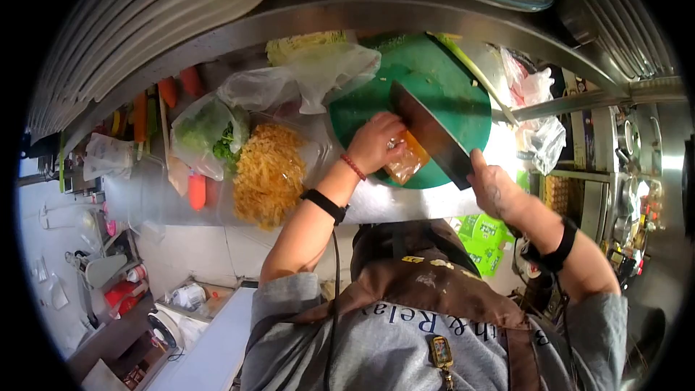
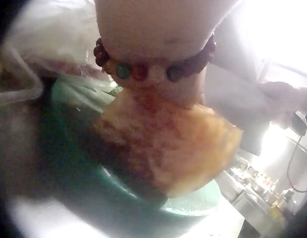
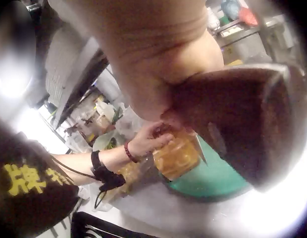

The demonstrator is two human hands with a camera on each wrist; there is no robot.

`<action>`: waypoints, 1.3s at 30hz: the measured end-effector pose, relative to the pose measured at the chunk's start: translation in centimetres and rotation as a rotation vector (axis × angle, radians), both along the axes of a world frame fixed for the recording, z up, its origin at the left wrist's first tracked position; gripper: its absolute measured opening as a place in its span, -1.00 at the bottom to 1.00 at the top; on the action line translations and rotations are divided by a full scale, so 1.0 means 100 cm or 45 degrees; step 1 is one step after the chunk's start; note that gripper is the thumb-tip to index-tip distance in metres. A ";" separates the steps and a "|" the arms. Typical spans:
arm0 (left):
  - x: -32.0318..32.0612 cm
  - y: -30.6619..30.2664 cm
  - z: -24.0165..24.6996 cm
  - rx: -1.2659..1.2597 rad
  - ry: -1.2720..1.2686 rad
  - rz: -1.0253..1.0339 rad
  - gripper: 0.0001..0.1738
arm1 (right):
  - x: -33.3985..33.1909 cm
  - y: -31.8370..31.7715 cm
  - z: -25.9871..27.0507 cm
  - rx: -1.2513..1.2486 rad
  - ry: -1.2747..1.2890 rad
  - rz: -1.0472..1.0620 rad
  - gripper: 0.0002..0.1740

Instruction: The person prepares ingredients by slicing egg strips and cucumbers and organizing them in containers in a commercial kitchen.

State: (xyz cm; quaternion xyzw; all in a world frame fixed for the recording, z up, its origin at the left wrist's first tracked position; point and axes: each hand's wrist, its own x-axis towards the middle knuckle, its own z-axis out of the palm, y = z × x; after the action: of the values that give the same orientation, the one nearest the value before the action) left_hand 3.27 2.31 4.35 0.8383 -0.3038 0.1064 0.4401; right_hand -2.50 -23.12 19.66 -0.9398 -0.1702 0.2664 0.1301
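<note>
In the head view, my right hand (image 1: pixel 496 190) grips the handle of a broad cleaver (image 1: pixel 433 132), its blade slanting over the round green cutting board (image 1: pixel 456 76). The dark cleaver handle (image 3: pixel 218 111) fills much of the right wrist view. My left hand (image 1: pixel 378 142), with a red beaded bracelet, holds a glossy orange-yellow block (image 1: pixel 407 163) at the board's near edge, right beside the blade. The block (image 2: pixel 168 144) looks layered in the left wrist view, where the wrist hides my fingers. From the right wrist view, my left fingers bend over the block's top (image 3: pixel 177 157).
Left of the board lie a heap of yellow shreds (image 1: pixel 268 174), a plastic bag of greens (image 1: pixel 206 134) and a carrot piece (image 1: pixel 197 191). A crumpled clear bag (image 1: pixel 318 76) overlaps the board's left edge. A green stalk (image 1: pixel 474 69) lies across its right rim. A metal shelf edge (image 1: pixel 420 11) runs above.
</note>
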 end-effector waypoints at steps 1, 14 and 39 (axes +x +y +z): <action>0.000 0.000 -0.002 -0.006 0.007 -0.010 -0.68 | 0.006 0.003 -0.001 -0.031 0.033 -0.002 -0.79; -0.007 -0.002 -0.009 -0.108 -0.097 0.133 -0.72 | 0.006 0.030 -0.098 0.117 0.000 -0.186 -0.77; -0.014 0.002 -0.014 -0.154 -0.088 0.219 -0.71 | 0.028 0.025 0.004 -0.060 0.128 0.107 -0.70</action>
State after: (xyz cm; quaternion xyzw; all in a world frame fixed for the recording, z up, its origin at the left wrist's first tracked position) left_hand 1.91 2.56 2.94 0.8291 -0.2389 0.1906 0.4683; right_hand 0.32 -20.57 20.11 -0.9200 -0.1965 0.3225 0.1050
